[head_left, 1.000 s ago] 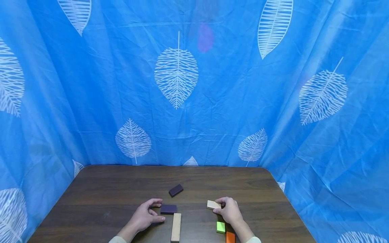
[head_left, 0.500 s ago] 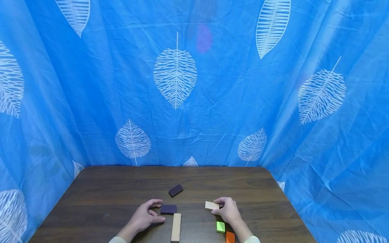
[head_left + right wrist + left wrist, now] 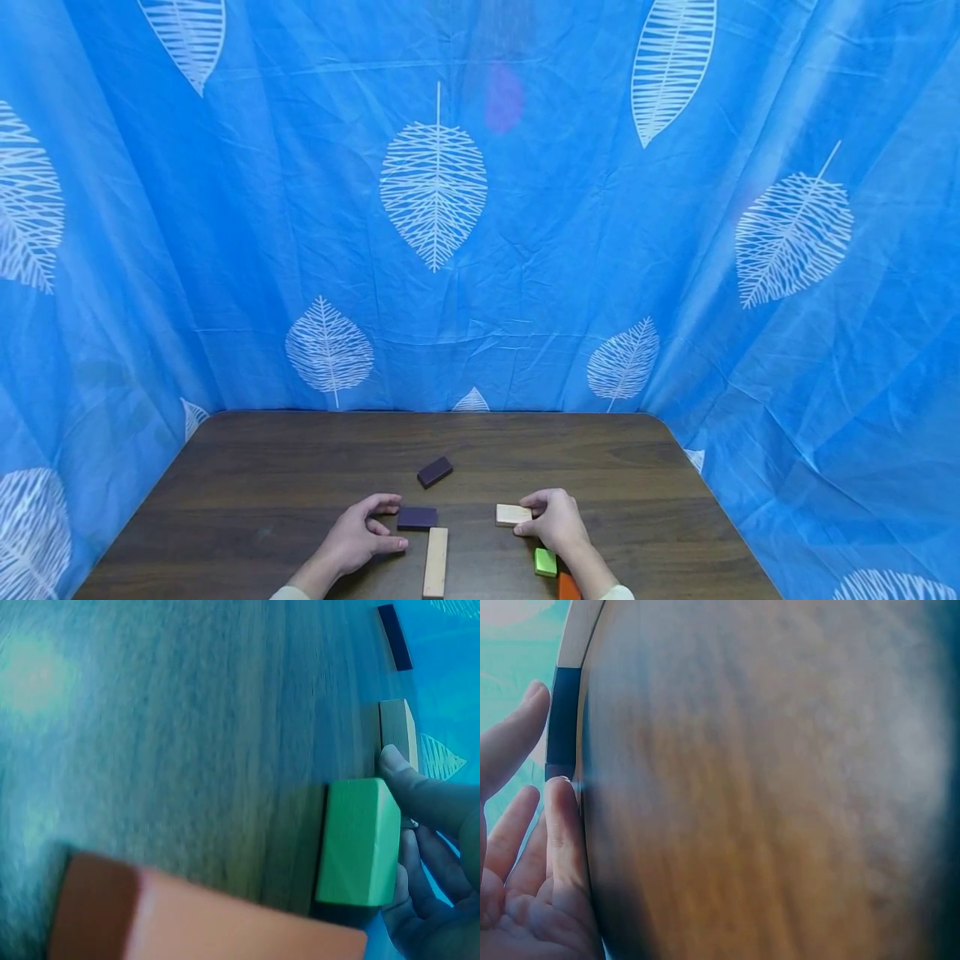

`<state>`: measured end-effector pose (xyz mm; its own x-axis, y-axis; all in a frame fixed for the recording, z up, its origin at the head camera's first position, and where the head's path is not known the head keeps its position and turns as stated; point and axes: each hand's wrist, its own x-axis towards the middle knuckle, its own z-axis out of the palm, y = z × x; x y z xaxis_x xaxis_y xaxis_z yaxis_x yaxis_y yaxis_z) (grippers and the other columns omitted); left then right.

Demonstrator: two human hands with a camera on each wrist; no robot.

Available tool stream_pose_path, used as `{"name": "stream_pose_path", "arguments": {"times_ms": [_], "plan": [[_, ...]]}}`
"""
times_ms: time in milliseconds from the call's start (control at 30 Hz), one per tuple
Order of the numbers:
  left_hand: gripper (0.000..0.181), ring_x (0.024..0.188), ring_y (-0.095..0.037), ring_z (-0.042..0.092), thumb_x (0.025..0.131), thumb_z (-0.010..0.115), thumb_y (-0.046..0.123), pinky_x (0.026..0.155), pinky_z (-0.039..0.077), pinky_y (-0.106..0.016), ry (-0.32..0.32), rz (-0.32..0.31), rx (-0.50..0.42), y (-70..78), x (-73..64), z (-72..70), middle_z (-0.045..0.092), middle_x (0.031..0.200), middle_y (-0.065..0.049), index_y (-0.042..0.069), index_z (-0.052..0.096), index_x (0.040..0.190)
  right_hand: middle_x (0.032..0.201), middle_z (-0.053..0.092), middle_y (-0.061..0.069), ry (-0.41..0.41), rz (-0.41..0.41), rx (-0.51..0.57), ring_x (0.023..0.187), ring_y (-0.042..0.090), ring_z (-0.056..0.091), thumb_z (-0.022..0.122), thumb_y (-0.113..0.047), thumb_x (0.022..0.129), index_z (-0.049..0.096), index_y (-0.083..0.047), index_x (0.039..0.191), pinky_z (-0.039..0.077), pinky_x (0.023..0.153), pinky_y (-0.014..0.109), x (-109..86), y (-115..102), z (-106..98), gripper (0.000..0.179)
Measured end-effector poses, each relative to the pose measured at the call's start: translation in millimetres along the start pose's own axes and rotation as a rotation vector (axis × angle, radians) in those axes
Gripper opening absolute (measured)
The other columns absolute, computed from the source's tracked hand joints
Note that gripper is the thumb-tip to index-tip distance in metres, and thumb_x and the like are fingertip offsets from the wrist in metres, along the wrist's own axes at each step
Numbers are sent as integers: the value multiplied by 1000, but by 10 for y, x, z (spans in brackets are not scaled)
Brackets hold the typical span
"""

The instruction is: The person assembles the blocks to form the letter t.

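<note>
My right hand (image 3: 561, 525) pinches a short pale wooden block (image 3: 513, 515) between thumb and fingers, low on the table. In the right wrist view its thumb lies against the near side of that block (image 3: 397, 727). My left hand (image 3: 352, 535) is by the left end of a dark purple block (image 3: 417, 518), thumb and fingers spread apart. In the left wrist view, a fingertip is at the end of the dark block (image 3: 564, 720); whether it presses there I cannot tell. A long pale wooden block (image 3: 435, 563) lies just below the purple one, near its right end.
A second dark block (image 3: 435, 472) lies tilted farther back on the brown table (image 3: 300, 450). A green block (image 3: 545, 562) and an orange block (image 3: 568, 586) lie beside the right forearm. Behind the table hangs a blue curtain (image 3: 525, 250) with white leaves.
My right hand has slid the short pale block to the left and slightly toward me. The left hand and the other blocks have stayed in place.
</note>
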<state>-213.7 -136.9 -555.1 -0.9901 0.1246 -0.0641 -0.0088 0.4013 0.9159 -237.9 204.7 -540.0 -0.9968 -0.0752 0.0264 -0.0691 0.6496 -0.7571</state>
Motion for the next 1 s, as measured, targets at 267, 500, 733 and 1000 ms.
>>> {"name": "stream_pose_path", "arguments": {"times_ms": [267, 500, 733, 1000], "plan": [[66, 80, -17, 59, 70, 93, 14, 59, 50, -33, -6, -17, 7, 13, 11, 11, 65, 117, -11, 3, 63, 127, 79, 73, 4, 0, -70, 14, 73, 12, 66, 95, -2, 62, 77, 2, 95, 54, 64, 29, -46, -69, 51, 37], [68, 80, -18, 60, 69, 93, 13, 59, 50, -30, -9, 23, -4, 4, -14, 0, 66, 119, -14, 1, 62, 129, 79, 73, 3, 1, -126, 21, 72, 11, 66, 93, -1, 64, 76, 2, 94, 54, 63, 26, -57, -109, 147, 35], [68, 81, -17, 59, 69, 94, 14, 60, 49, -30, -8, -6, 12, 17, -10, -4, 66, 119, -12, 1, 63, 128, 75, 71, 0, 19, -162, 23, 67, 7, 62, 94, -2, 62, 77, 1, 91, 51, 60, 24, -84, -190, 231, 34], [67, 82, -17, 60, 69, 93, 14, 62, 50, -32, -5, -21, 20, 18, -5, -3, 66, 119, -12, 2, 63, 128, 72, 68, -5, 16, -172, 20, 66, 5, 58, 96, -6, 60, 78, -2, 89, 49, 60, 24, -77, -219, 316, 35]]}}
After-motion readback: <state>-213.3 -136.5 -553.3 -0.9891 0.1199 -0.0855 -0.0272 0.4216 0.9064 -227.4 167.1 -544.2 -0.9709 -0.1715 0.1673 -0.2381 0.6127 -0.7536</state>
